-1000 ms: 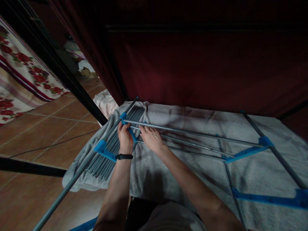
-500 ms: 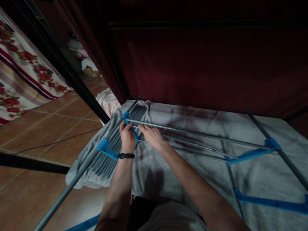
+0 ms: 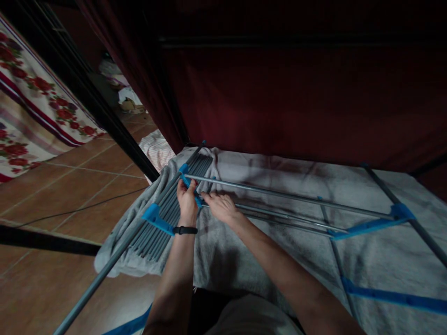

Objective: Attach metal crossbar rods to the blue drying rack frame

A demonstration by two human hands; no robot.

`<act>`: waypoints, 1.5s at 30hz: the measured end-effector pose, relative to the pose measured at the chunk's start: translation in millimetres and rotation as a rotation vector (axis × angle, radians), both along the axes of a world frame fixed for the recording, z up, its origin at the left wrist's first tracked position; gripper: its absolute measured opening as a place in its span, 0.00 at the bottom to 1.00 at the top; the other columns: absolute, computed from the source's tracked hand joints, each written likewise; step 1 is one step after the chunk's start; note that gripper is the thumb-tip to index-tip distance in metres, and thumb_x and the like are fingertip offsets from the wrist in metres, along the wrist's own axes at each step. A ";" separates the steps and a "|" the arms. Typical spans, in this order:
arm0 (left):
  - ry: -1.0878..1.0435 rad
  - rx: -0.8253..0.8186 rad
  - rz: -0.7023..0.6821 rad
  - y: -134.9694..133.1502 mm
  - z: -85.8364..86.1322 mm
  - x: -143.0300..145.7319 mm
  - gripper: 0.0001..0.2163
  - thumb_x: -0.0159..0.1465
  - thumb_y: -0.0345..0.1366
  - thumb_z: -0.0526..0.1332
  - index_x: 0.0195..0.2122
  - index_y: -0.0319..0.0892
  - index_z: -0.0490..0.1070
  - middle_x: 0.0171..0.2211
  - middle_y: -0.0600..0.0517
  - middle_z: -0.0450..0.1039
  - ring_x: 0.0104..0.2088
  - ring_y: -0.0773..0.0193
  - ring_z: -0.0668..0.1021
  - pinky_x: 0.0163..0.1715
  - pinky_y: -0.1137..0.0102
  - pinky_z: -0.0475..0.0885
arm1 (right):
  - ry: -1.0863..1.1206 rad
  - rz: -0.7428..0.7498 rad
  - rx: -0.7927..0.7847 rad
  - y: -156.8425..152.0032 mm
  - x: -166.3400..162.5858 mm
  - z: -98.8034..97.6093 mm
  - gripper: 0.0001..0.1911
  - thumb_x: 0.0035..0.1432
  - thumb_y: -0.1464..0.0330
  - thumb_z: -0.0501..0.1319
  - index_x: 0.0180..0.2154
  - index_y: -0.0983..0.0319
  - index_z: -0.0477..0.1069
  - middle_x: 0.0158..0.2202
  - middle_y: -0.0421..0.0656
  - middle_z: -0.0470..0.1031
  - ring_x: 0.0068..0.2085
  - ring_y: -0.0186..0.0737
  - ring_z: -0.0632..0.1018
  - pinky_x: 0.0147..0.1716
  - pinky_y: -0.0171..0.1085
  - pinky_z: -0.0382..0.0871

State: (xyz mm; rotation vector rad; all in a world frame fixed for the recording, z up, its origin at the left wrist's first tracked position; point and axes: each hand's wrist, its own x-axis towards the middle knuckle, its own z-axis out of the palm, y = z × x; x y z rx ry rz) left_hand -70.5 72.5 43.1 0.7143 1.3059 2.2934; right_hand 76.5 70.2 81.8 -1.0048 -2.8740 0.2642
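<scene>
A drying rack of grey metal tubes and blue plastic brackets lies on a grey blanket [image 3: 244, 260]. My left hand [image 3: 187, 203], with a black band at the wrist, is closed around a slanting blue bracket [image 3: 185, 179] at the rack's left side. Close to its right, my right hand [image 3: 220, 206] pinches a thin metal rod [image 3: 289, 216] near its left end; the fingers hide that end. Above both hands, a longer rod [image 3: 279, 191] runs from the left bracket to the right blue bracket [image 3: 373, 224].
Several loose grey rods [image 3: 153, 237] lie side by side under the left frame tube [image 3: 104, 274]. Another blue bracket [image 3: 398, 294] sits at the lower right. A dark red curtain [image 3: 296, 102] hangs behind. Tiled floor [image 3: 70, 204] with a dark cable lies to the left.
My right hand has moved slightly toward me along the bracket, and the left end of its rod has moved with it. My left hand remains on the bracket, a little lower.
</scene>
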 end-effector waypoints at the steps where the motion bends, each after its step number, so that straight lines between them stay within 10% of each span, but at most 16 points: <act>1: -0.011 0.004 -0.002 0.0 -0.7 -0.2 0.15 0.50 0.40 0.76 0.32 0.44 0.71 0.28 0.57 0.69 0.29 0.68 0.70 0.33 0.72 0.66 | -0.002 0.006 0.014 -0.4 0.5 0.7 0.29 0.71 0.74 0.41 0.69 0.55 0.58 0.55 0.51 0.77 0.47 0.45 0.83 0.45 0.43 0.75; 45: 0.024 -0.030 -0.003 2.0 -6.2 1.6 0.20 0.50 0.48 0.78 0.31 0.43 0.70 0.24 0.60 0.64 0.25 0.70 0.64 0.27 0.72 0.60 | -0.031 -0.006 -0.096 16.6 7.1 -6.9 0.34 0.69 0.76 0.44 0.72 0.50 0.52 0.57 0.50 0.76 0.50 0.44 0.82 0.50 0.43 0.75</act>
